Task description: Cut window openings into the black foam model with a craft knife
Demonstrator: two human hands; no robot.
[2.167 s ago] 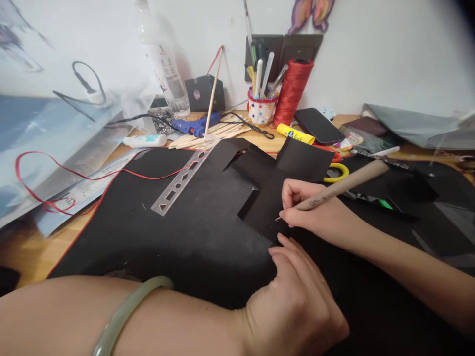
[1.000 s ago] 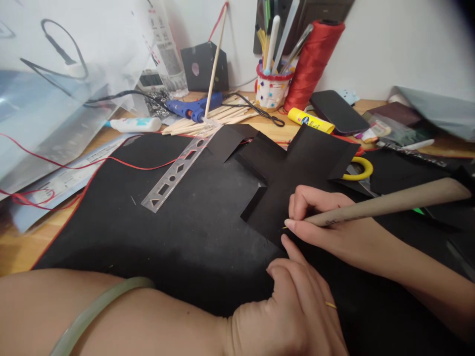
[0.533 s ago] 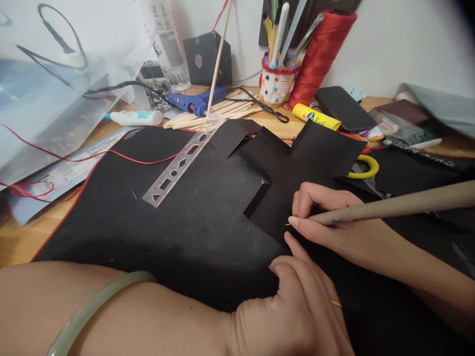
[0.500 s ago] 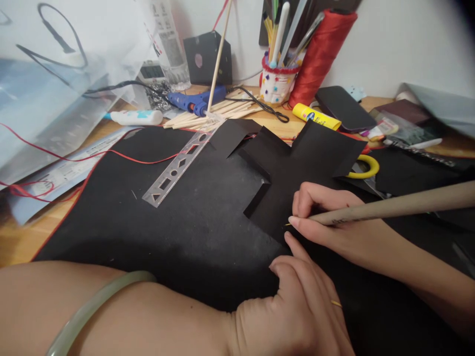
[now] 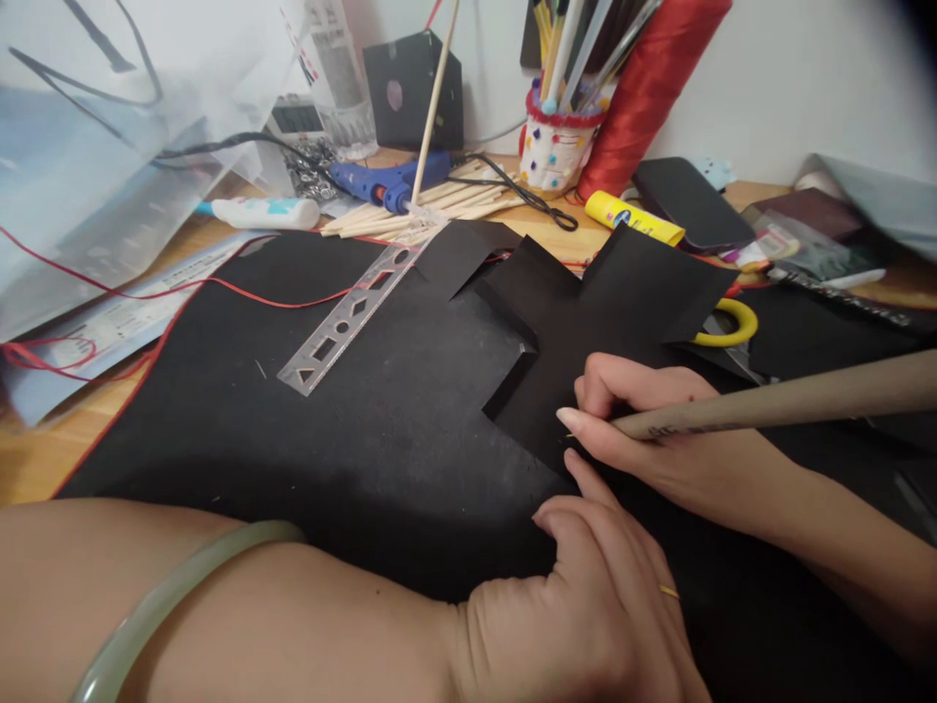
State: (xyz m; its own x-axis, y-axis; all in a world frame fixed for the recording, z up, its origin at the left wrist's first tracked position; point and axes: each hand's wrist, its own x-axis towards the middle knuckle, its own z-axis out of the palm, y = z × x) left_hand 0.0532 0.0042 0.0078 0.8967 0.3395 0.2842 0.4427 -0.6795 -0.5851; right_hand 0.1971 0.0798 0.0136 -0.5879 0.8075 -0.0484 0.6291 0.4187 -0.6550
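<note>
Paper (image 5: pixel 607 312), black and cross-shaped, lies before me; my right hand (image 5: pixel 684 469) pinches a tool (image 5: pixel 776 402) over it, my left hand (image 5: pixel 586 605), half open, rests at its edge.

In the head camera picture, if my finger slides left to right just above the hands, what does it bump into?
Pale-blue printed sheet, clear plastic ruler with cut-out shapes, black cross-shaped folded paper, yellow ring-shaped handle.

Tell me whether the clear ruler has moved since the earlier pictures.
No. Against the black mat and the blue glue gun, the clear ruler lies in the same place at the same slant; only the camera's view has shifted.
</note>
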